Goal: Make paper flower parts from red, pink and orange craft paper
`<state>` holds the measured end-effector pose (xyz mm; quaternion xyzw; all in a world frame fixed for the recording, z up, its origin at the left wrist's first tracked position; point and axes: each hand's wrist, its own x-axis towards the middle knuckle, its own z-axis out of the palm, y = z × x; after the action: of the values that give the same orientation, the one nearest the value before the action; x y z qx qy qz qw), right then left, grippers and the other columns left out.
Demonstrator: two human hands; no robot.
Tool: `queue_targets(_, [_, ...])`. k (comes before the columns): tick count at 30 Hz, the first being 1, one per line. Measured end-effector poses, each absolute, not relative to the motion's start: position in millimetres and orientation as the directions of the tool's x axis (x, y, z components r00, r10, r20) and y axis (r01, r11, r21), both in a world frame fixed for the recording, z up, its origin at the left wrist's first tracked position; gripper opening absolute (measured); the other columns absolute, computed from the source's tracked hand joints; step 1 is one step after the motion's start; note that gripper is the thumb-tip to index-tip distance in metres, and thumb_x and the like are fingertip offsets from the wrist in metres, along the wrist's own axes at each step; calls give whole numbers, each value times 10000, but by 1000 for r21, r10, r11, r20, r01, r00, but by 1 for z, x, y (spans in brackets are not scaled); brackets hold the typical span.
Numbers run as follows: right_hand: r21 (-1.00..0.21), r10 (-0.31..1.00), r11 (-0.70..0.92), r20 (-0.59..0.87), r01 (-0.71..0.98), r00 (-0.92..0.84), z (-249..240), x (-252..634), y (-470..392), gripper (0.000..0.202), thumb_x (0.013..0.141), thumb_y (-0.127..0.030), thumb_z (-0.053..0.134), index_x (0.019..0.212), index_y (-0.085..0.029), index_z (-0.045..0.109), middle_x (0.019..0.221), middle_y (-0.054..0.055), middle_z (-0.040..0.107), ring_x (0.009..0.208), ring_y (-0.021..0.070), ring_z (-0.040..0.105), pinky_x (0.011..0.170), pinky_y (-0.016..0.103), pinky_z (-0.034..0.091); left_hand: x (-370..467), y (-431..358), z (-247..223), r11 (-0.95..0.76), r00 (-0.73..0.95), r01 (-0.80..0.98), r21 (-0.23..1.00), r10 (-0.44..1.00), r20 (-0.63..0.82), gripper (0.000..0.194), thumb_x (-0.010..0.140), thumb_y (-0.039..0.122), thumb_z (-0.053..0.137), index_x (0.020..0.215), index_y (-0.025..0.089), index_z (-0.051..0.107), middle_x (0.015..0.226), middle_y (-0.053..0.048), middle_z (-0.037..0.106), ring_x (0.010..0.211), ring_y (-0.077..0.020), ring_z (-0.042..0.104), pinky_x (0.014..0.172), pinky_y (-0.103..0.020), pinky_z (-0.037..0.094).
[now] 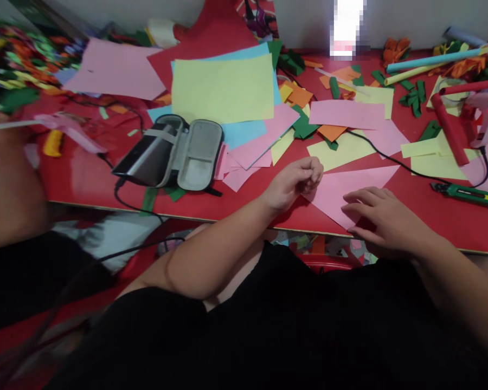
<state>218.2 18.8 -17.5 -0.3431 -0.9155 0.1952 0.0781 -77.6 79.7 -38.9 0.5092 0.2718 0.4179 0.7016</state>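
Observation:
A sheet of pink paper (341,189), triangular in its visible outline, lies near the front edge of the red table. My left hand (295,181) is curled into a loose fist over the paper's left end, and nothing shows between its fingers. At the sheet's right side is my right hand (384,216), palm down with fingers stretched and slightly apart. Its fingertips are over the paper; whether they press on it is hard to tell. The palm and underside of the right hand are hidden.
An open zip case (200,157) with a dark device stands left. Stacked coloured sheets (223,89) lie behind it. At right are a green cutter knife (472,195), a pink glue gun (486,111) with its cord, and paper tubes (435,58). Another person's arm (10,179) reaches in at left.

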Motion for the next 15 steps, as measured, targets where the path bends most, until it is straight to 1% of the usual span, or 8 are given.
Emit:
queue_targets(2, [-422, 632, 702, -1, 573, -775, -15, 220, 20, 352, 1076, -418, 779, 1369, -223, 776, 1453, 183, 766, 1268, 419, 713, 1036, 610, 602, -82, 81, -37, -87, 479, -91, 992, 870, 120, 182, 976, 367, 684, 867, 221, 674, 776, -6, 571, 639, -150, 441, 628, -326, 317])
queue_targets(3, [-428, 617, 708, -14, 562, -787, -14, 221, 20, 388, 1047, -426, 816, 1377, -227, 778, 1433, 176, 764, 1232, 411, 716, 1020, 594, 605, -85, 82, -36, -208, 504, 47, 977, 849, 157, 130, 991, 328, 685, 933, 219, 728, 838, -27, 643, 697, -170, 512, 676, -334, 358])
queue_targets(5, [-428, 591, 717, -47, 550, -806, -13, 222, 20, 465, 994, -428, 877, 1408, -241, 777, 1438, 167, 753, 1213, 407, 710, 1012, 574, 605, -90, 83, -32, -424, 620, 248, 871, 760, 194, 106, 985, 275, 723, 1035, 231, 806, 979, -65, 751, 858, -224, 634, 802, -362, 424])
queue_targets(8, [-372, 576, 741, -75, 559, -814, -11, 224, 18, 487, 978, -388, 893, 1433, -258, 776, 1433, 165, 759, 1206, 401, 705, 994, 553, 597, -95, 81, -31, -605, 788, 280, 745, 588, 182, 259, 947, 345, 860, 1197, 276, 861, 1289, -112, 825, 1200, -337, 719, 1061, -438, 465])
queue_targets(10, [-353, 547, 767, -77, 536, -834, -11, 224, 18, 350, 1020, -324, 828, 1365, -263, 807, 1377, 148, 794, 1157, 371, 726, 952, 520, 584, -95, 78, -34, -655, 834, 265, 708, 524, 172, 504, 880, 439, 971, 1345, 297, 843, 1516, -137, 782, 1394, -400, 687, 1197, -491, 439])
queue_targets(12, [-379, 514, 782, -56, 494, -856, -10, 224, 18, 209, 1084, -277, 724, 1258, -269, 839, 1301, 114, 843, 1124, 339, 755, 933, 494, 568, -93, 74, -39, -699, 854, 275, 660, 493, 166, 682, 842, 517, 1021, 1451, 298, 806, 1622, -161, 739, 1479, -438, 661, 1238, -526, 431])
queue_targets(13, [-400, 507, 782, -36, 478, -861, -9, 225, 18, 205, 1113, -262, 670, 1215, -268, 848, 1254, 98, 864, 1108, 324, 769, 935, 486, 565, -92, 72, -41, -719, 861, 278, 637, 481, 168, 697, 860, 543, 1012, 1474, 295, 794, 1632, -168, 738, 1482, -443, 670, 1230, -532, 444])
queue_targets(15, [-446, 546, 755, 21, 481, -838, -6, 226, 18, 260, 1143, -252, 602, 1172, -265, 861, 1167, 85, 889, 1061, 301, 792, 926, 464, 565, -90, 70, -41, -749, 866, 266, 607, 463, 191, 585, 957, 554, 935, 1459, 287, 798, 1598, -163, 770, 1441, -420, 721, 1183, -518, 490])
